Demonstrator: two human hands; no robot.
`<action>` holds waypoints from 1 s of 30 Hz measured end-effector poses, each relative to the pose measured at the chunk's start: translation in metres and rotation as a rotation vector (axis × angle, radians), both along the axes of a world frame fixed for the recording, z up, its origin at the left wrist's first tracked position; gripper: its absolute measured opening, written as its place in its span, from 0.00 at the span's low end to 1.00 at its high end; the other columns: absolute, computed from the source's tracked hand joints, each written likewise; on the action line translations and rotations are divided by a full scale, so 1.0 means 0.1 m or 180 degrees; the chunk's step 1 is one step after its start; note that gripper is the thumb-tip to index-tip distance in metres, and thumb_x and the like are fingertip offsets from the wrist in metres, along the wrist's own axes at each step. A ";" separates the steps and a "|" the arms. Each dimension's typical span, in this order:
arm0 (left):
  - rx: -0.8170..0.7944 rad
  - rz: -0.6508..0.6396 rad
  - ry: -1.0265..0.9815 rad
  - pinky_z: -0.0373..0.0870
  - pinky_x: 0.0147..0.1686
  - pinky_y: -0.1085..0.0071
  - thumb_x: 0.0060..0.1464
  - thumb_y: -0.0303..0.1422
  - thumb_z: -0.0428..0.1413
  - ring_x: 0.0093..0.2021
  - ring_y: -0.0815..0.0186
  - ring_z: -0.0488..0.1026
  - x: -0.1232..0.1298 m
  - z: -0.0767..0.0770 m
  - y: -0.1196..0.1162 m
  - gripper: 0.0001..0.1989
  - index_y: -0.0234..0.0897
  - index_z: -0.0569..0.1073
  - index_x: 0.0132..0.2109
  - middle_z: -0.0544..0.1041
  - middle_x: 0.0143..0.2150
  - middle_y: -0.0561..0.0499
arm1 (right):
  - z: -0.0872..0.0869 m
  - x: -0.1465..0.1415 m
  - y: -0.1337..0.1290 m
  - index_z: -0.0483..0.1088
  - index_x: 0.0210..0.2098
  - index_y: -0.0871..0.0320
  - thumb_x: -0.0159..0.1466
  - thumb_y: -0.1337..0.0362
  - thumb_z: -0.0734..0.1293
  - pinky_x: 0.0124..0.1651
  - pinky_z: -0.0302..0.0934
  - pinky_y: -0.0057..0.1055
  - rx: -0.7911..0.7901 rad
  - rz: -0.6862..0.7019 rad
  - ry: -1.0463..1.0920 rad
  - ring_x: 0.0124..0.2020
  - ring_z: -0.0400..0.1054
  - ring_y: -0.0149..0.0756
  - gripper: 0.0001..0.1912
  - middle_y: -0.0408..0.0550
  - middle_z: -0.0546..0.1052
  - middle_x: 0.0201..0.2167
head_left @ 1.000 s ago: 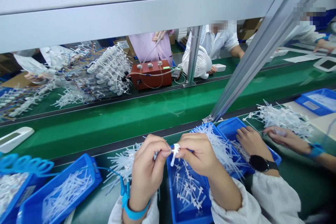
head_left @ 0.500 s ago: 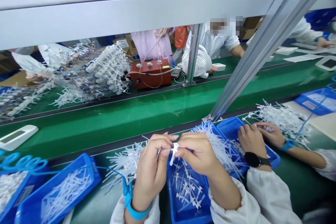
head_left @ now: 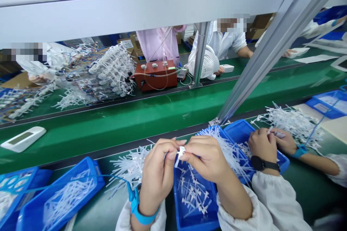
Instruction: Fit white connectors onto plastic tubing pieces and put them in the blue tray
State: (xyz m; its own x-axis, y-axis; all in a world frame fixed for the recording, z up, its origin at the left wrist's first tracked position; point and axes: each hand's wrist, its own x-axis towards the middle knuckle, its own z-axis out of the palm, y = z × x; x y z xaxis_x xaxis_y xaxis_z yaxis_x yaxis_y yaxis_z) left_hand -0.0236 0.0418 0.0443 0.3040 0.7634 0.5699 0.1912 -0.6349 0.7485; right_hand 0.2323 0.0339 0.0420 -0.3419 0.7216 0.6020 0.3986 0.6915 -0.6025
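Observation:
Above a blue bin, both my hands meet around a small white plastic fitting (head_left: pixel 181 150) with a short translucent tube pointing down. My left hand (head_left: pixel 159 168), with a blue strap at the wrist, is closed, its thumb and forefinger pinching at the left side of the fitting. From the right, my right hand (head_left: pixel 207 158) pinches the same fitting between thumb and forefinger. The fingers hide part of it. Below them, the blue bin (head_left: pixel 193 222) contains several loose white fittings with tubes. A heap of clear tubes (head_left: pixel 126 168) lies left of my left hand.
Blue bins of tubes stand at left, one being a long bin (head_left: pixel 93 168). A co-worker's hands (head_left: pixel 261 146) work over another bin at right. A green conveyor (head_left: pixel 108 121) runs across, carrying a white display device (head_left: pixel 23 139). A slanted metal post (head_left: pixel 252 57) rises ahead.
My hands keep nearly the same pinch on the fitting. The white device on the conveyor has shifted slightly right. The co-worker's hands at right have moved and now hold a small white piece.

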 end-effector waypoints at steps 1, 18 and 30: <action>-0.0001 0.0000 0.0014 0.73 0.54 0.75 0.72 0.24 0.48 0.53 0.71 0.77 0.00 0.00 0.00 0.08 0.40 0.67 0.43 0.75 0.43 0.53 | 0.00 -0.17 0.01 0.74 0.29 0.55 0.78 0.48 0.58 0.31 0.57 0.27 0.0018 -0.0036 0.0006 0.28 0.65 0.31 0.27 0.43 0.71 0.23; 0.0108 0.0213 0.0241 0.74 0.49 0.75 0.71 0.24 0.49 0.50 0.70 0.79 0.02 0.02 0.00 0.08 0.39 0.69 0.42 0.78 0.43 0.52 | 0.11 -0.77 0.00 0.74 0.29 0.61 0.77 0.58 0.63 0.33 0.53 0.28 0.0456 -0.0453 0.0103 0.24 0.62 0.27 0.22 0.42 0.70 0.21; 0.0738 0.0501 0.0824 0.74 0.43 0.82 0.69 0.26 0.54 0.42 0.72 0.82 -0.09 0.11 0.06 0.07 0.40 0.75 0.42 0.83 0.43 0.52 | 0.03 -0.85 0.04 0.75 0.31 0.59 0.77 0.56 0.64 0.31 0.55 0.30 0.0496 -0.0588 0.0020 0.25 0.66 0.29 0.20 0.43 0.77 0.24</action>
